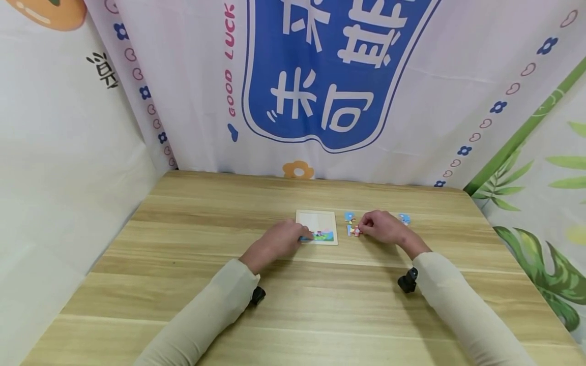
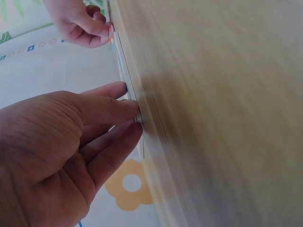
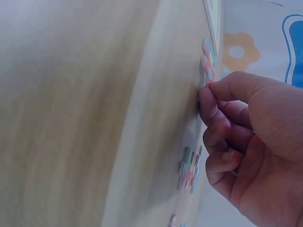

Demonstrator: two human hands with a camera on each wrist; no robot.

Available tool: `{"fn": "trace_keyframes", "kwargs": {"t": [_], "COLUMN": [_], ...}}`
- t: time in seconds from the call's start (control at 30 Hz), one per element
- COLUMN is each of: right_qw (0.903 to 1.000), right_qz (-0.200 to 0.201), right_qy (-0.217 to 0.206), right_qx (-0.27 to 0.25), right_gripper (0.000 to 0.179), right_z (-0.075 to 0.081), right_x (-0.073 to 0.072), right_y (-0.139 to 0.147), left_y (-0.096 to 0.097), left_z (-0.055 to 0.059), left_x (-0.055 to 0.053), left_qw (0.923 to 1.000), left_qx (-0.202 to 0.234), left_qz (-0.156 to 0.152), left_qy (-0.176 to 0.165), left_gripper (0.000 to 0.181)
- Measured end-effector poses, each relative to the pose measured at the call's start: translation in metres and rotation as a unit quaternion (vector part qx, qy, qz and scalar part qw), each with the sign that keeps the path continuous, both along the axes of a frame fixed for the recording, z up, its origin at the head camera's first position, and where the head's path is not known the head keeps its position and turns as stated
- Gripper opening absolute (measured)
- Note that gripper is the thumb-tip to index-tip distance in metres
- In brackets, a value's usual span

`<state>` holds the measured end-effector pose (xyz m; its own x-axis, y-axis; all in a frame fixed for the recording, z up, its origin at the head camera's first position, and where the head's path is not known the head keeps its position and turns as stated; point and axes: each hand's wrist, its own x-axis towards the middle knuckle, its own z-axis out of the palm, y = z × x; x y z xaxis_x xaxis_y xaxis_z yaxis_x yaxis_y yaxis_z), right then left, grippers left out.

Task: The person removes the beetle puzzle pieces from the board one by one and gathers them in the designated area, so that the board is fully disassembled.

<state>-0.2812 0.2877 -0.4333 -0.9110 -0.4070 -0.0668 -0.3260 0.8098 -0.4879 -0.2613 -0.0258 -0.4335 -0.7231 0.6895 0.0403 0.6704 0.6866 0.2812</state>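
A: The right hand (image 3: 260, 132) looms nearest in the right wrist view. Has it got hold of anything?

B: Yes, thumb and forefinger pinch a puzzle piece (image 1: 354, 231) by its edge. The other fingers curl in beside the palm.

A: Where exactly is the piece?

B: Low over the table (image 1: 320, 305) or touching it, just right of the tray (image 1: 320, 221). I can't tell whether it's one piece or two joined.

A: How would it handle?

B: It looks like thin, stiff board, so I'd expect it to be light, with hardly any give. The printed face may be a bit slick, and a narrow knob could chip or fray. I'd take it by opposite edges, at the broad part.

A: And the left hand (image 2: 66, 142)?

B: Its fingertips touch the tray at its left side. I can't tell whether they pinch the rim or only press on it.

A: Is the tray heavy?

B: I'd guess not; it's shallow and looks like wood, so a nudge might skid it. The rim is the place to hold. A strip of picture (image 1: 325, 236) fills its near end.

A: Anything farther out?

B: A blue piece (image 1: 350, 216) behind the pinched one, and another blue one (image 1: 404, 218) beyond the right hand.
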Motion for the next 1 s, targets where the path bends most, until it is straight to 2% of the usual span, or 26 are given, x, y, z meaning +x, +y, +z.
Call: {"fn": "trace_keyframes", "kwargs": {"t": [0.27, 0.47, 0.63, 0.83, 1.0], "right_qw": [1.0000, 0.9995, 0.9995, 0.9994, 0.9989], "right_qz": [-0.005, -0.014, 0.000, 0.014, 0.035], "right_qy": [-0.002, 0.027, 0.029, 0.027, 0.018], "right_qx": [0.004, 0.013, -0.017, -0.016, -0.024], "right_gripper": [0.014, 0.012, 0.009, 0.005, 0.009], "right_z": [0.000, 0.002, 0.003, 0.003, 0.002], "right_x": [0.000, 0.001, 0.005, 0.010, 0.014], "right_y": [-0.002, -0.006, -0.017, -0.033, -0.046], "left_y": [0.000, -0.001, 0.000, 0.001, 0.002], "left_z": [0.000, -0.001, 0.000, -0.001, 0.000], "left_x": [0.000, -0.001, 0.000, -0.002, -0.002], "left_qw": [1.0000, 1.0000, 1.0000, 0.9998, 0.9996], "left_qx": [0.002, 0.003, -0.003, -0.014, -0.025], "left_qz": [0.002, 0.000, -0.002, -0.001, 0.006], "left_qy": [-0.001, -0.001, 0.005, 0.011, 0.009], "left_gripper": [0.034, 0.035, 0.033, 0.033, 0.032]}}
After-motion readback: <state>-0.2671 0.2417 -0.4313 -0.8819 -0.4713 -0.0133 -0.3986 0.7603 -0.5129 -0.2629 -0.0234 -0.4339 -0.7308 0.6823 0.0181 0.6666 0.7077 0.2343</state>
